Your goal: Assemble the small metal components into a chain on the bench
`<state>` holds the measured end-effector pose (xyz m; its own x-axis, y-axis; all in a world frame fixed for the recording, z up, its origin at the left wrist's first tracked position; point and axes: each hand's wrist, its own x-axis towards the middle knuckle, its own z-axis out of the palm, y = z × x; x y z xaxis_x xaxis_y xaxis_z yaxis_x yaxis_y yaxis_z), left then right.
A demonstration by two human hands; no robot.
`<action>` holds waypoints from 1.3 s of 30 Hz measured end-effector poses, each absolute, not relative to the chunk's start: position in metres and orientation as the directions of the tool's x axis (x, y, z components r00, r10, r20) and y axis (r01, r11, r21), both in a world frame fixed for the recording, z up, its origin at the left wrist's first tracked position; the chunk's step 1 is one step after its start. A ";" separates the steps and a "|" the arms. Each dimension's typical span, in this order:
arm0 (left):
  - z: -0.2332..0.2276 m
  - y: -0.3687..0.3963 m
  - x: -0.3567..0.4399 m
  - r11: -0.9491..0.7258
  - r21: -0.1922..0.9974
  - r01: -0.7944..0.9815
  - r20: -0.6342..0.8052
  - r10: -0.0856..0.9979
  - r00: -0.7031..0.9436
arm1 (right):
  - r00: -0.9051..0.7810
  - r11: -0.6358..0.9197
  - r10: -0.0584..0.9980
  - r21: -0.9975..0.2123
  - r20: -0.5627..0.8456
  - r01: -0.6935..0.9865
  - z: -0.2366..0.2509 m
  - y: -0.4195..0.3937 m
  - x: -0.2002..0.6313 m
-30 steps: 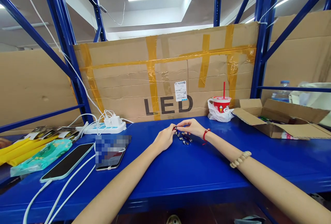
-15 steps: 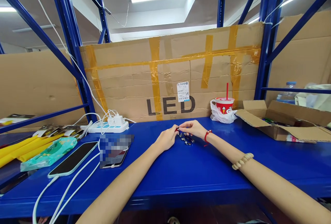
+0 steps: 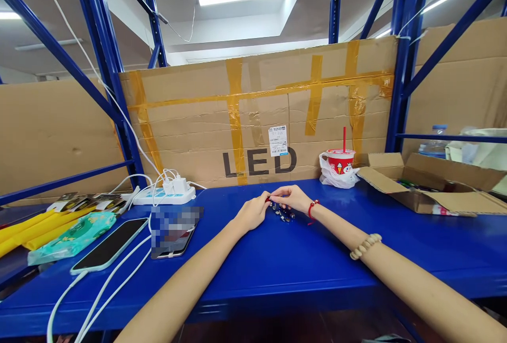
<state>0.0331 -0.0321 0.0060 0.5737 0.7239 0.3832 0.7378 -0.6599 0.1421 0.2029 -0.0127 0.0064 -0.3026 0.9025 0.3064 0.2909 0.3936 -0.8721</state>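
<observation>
Both hands pinch one tiny part over a blue shelf.

Left hand (image 3: 250, 213) and right hand (image 3: 292, 198) clamp fingertips on a small dark, red-tipped piece (image 3: 269, 198) above a metallic pile (image 3: 282, 212) mid-shelf, toward the back edge; the cardboard (image 3: 257, 116) reads "LED".

blue shelf (image 3: 301, 263) — phones (image 3: 111, 245), box (image 3: 431, 189)

Two hands (image 3: 273, 205), two phones (image 3: 109, 245), one power strip (image 3: 164, 195), one red cup (image 3: 339, 161), one open cardboard box (image 3: 431, 189), one water bottle (image 3: 433, 145).
</observation>
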 end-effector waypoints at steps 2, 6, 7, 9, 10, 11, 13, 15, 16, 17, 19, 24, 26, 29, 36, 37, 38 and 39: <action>0.006 -0.032 0.033 -0.661 0.145 0.736 0.382 0.724 0.575 | -0.300 0.394 0.903 -0.870 0.307 0.296 0.006 -0.012 0.203; 0.005 -0.031 0.033 -0.657 0.145 0.740 0.385 0.726 0.570 | -0.288 0.399 0.904 -0.865 0.315 0.305 0.004 -0.010 0.204; 0.005 -0.031 0.033 -0.655 0.144 0.742 0.384 0.728 0.568 | -0.279 0.400 0.906 -0.861 0.319 0.313 0.004 -0.009 0.204; 0.004 -0.029 0.033 -0.653 0.140 0.744 0.383 0.729 0.568 | -0.260 0.405 0.908 -0.850 0.329 0.336 0.003 -0.008 0.205; 0.003 -0.028 0.033 -0.656 0.136 0.742 0.385 0.726 0.571 | -0.255 0.408 0.908 -0.844 0.333 0.347 0.002 -0.007 0.205; 0.002 -0.028 0.033 -0.660 0.132 0.740 0.388 0.721 0.574 | -0.254 0.413 0.906 -0.838 0.338 0.356 0.002 -0.007 0.206; 0.001 -0.027 0.033 -0.669 0.124 0.733 0.399 0.709 0.581 | -0.256 0.425 0.901 -0.826 0.349 0.371 0.002 -0.007 0.206; 0.001 -0.026 0.033 -0.673 0.120 0.730 0.409 0.703 0.581 | -0.253 0.442 0.895 -0.811 0.368 0.384 0.002 -0.008 0.205; 0.001 -0.026 0.032 -0.672 0.122 0.731 0.410 0.705 0.579 | -0.249 0.451 0.891 -0.803 0.380 0.390 0.003 -0.009 0.205; 0.001 -0.026 0.032 -0.671 0.130 0.730 0.408 0.707 0.578 | -0.244 0.461 0.886 -0.795 0.393 0.393 0.004 -0.010 0.205; 0.001 -0.027 0.032 -0.676 0.159 0.720 0.413 0.708 0.573 | -0.238 0.475 0.880 -0.789 0.412 0.390 0.007 -0.013 0.204; 0.003 -0.032 0.032 -0.706 0.224 0.672 0.450 0.686 0.571 | -0.239 0.476 0.878 -0.802 0.414 0.361 0.014 -0.017 0.205; 0.004 -0.034 0.033 -0.719 0.251 0.649 0.452 0.679 0.578 | -0.238 0.480 0.876 -0.803 0.419 0.353 0.015 -0.017 0.206; 0.004 -0.036 0.034 -0.739 0.300 0.603 0.469 0.664 0.582 | -0.238 0.484 0.874 -0.806 0.424 0.341 0.014 -0.015 0.207; 0.003 -0.036 0.034 -0.766 0.347 0.541 0.511 0.638 0.576 | -0.250 0.417 0.905 -0.832 0.344 0.366 0.013 -0.017 0.206; 0.003 -0.036 0.034 -0.765 0.339 0.547 0.509 0.638 0.578 | -0.251 0.397 0.913 -0.837 0.321 0.376 0.014 -0.018 0.206; 0.003 -0.036 0.034 -0.766 0.324 0.556 0.504 0.637 0.584 | -0.256 0.377 0.920 -0.844 0.295 0.381 0.015 -0.018 0.206; 0.003 -0.036 0.034 -0.767 0.302 0.566 0.499 0.633 0.591 | -0.262 0.355 0.927 -0.853 0.268 0.382 0.015 -0.019 0.206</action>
<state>0.0339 -0.0356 0.0026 0.5911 0.6335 0.4993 0.5662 -0.7667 0.3024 0.2060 -0.0192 0.0154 -0.2617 0.9272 0.2680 0.3825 0.3546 -0.8532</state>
